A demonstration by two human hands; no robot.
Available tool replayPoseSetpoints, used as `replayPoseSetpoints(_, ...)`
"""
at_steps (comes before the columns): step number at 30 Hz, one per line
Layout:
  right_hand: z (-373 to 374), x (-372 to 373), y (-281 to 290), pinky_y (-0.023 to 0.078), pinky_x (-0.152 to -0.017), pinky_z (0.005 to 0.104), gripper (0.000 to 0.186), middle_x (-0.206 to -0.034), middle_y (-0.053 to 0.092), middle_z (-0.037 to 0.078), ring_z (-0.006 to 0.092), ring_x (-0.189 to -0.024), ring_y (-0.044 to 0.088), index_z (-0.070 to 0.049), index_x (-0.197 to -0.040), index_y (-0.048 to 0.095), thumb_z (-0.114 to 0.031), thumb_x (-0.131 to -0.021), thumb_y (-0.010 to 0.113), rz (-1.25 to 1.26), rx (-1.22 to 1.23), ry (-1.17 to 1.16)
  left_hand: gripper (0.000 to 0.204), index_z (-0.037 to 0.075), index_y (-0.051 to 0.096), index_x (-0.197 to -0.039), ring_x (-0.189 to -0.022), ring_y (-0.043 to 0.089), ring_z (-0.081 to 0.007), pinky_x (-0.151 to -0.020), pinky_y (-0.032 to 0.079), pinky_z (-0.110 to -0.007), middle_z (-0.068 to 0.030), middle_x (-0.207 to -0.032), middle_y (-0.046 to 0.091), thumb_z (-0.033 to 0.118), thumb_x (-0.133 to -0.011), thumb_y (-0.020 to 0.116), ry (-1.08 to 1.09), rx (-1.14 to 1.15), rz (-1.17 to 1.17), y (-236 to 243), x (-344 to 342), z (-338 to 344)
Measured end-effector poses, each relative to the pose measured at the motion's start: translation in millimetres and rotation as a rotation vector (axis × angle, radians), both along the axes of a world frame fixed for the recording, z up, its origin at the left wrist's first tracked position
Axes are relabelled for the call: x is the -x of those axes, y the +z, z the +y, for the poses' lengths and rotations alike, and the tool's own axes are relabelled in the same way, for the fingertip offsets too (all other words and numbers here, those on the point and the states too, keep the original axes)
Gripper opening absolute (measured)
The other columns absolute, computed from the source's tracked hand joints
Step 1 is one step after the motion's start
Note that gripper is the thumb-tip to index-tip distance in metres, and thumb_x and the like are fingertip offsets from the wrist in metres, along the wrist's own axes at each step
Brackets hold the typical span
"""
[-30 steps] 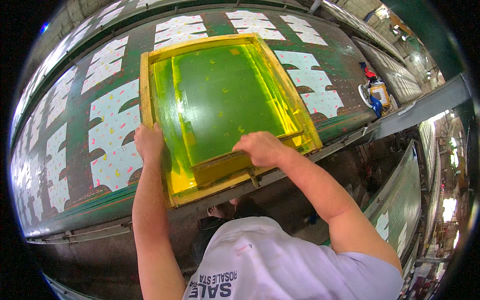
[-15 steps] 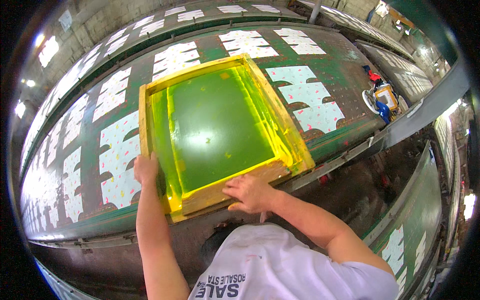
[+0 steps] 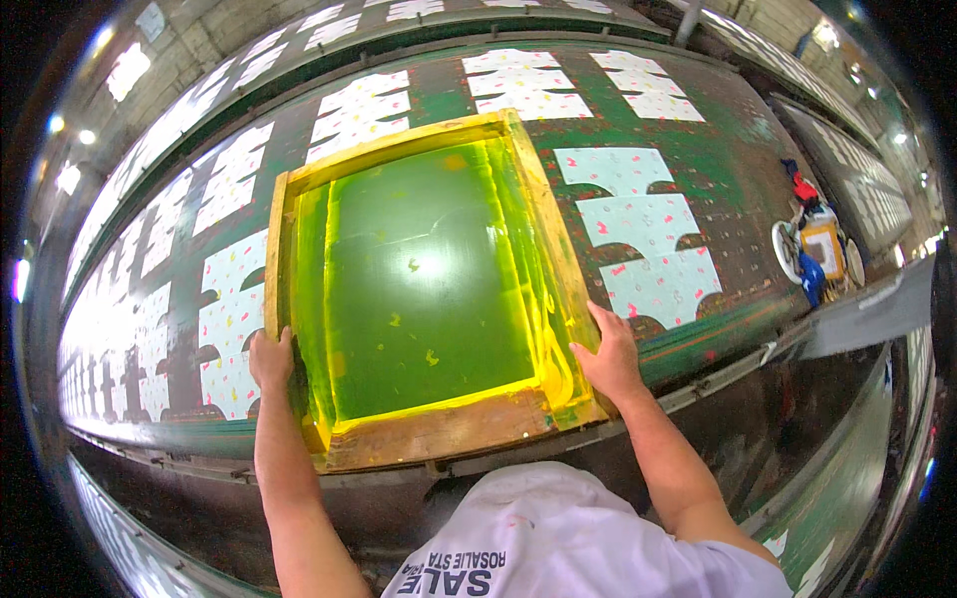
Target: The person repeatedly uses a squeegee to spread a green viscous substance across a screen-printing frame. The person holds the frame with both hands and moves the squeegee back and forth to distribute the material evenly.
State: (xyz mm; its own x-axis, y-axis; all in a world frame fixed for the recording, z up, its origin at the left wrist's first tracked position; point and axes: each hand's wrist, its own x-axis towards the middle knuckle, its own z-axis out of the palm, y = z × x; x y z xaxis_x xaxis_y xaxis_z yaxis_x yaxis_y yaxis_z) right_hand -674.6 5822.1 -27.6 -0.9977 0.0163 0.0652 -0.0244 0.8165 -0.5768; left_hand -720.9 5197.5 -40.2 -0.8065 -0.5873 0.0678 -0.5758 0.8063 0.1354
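Observation:
A wooden screen printing frame [image 3: 419,439] with yellow-green mesh and a dark green middle [image 3: 419,289] lies over the long printing table. Yellow paint or ink is smeared thickly along its inner right and near edges. My left hand [image 3: 271,357] is closed round the left rail near its front corner. On the opposite rail, also close to the front, my right hand [image 3: 610,351] grips with its thumb toward the mesh. Part of the fingers of both hands is hidden by the wood. Whatever lies under the frame cannot be seen.
White cut fabric pieces with small coloured prints [image 3: 648,239] lie in rows on the dark green table [image 3: 723,149]. At its right end stand a yellow-and-white framed item [image 3: 822,251] and a blue cloth [image 3: 812,281]. Another table with fabric pieces [image 3: 414,10] runs behind.
My right hand has left the front rail and taken hold of the right rail. The view has shifted, and the frame appears straighter. My left hand keeps its hold.

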Motion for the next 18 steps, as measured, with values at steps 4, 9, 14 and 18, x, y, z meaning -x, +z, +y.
replayPoseSetpoints(4, -6.4, 14.8, -6.9, 0.051, -0.115, 0.0544, 0.092, -0.146, 0.066, 0.025, 0.0453, -0.134, 0.064, -0.005, -0.164, 0.049, -0.013, -0.084, 0.092, -0.005, 0.016, -0.025, 0.057, -0.004, 0.072, -0.119, -0.117, 0.070, -0.0477, -0.101, 0.055, -0.057, -0.0273, -0.122, 0.074, 0.048, -0.098, 0.080, -0.012, -0.043, 0.003, -2.9, 4.9, -6.8)
replayPoseSetpoints(9, -16.9, 23.9, -1.7, 0.052, -0.113, 0.0535, 0.086, -0.140, 0.068, 0.025, 0.0454, -0.133, 0.064, -0.005, -0.162, 0.052, -0.006, -0.084, 0.087, -0.025, -0.035, -0.039, 0.048, -0.004, 0.075, -0.116, -0.111, 0.072, -0.0470, -0.098, 0.056, -0.055, -0.0274, -0.115, 0.076, 0.036, -0.090, 0.086, -0.051, -0.209, 0.106, -3.7, 4.6, -13.1)
replayPoseSetpoints(14, -23.8, 27.7, 5.1, 0.055, -0.106, 0.0542, 0.074, -0.129, 0.072, 0.021, 0.0448, -0.124, 0.068, -0.007, -0.153, 0.061, -0.003, -0.082, 0.084, 0.007, -0.007, -0.049, 0.044, -0.005, 0.077, -0.108, -0.098, 0.077, -0.0427, -0.090, 0.059, -0.051, -0.0250, -0.103, 0.079, 0.030, -0.084, 0.090, -0.042, -0.313, 0.155, -7.1, 4.2, -22.9)
replayPoseSetpoints(18, -21.3, 26.3, 17.9, 0.056, -0.104, 0.0541, 0.071, -0.126, 0.073, 0.020, 0.0445, -0.120, 0.070, -0.008, -0.148, 0.065, -0.003, -0.081, 0.084, 0.065, 0.039, -0.051, 0.041, -0.006, 0.078, -0.103, -0.090, 0.078, -0.0369, -0.086, 0.059, -0.047, -0.0224, -0.096, 0.080, 0.027, -0.081, 0.090, -0.069, -0.399, 0.178, -10.7, 6.2, -32.9)
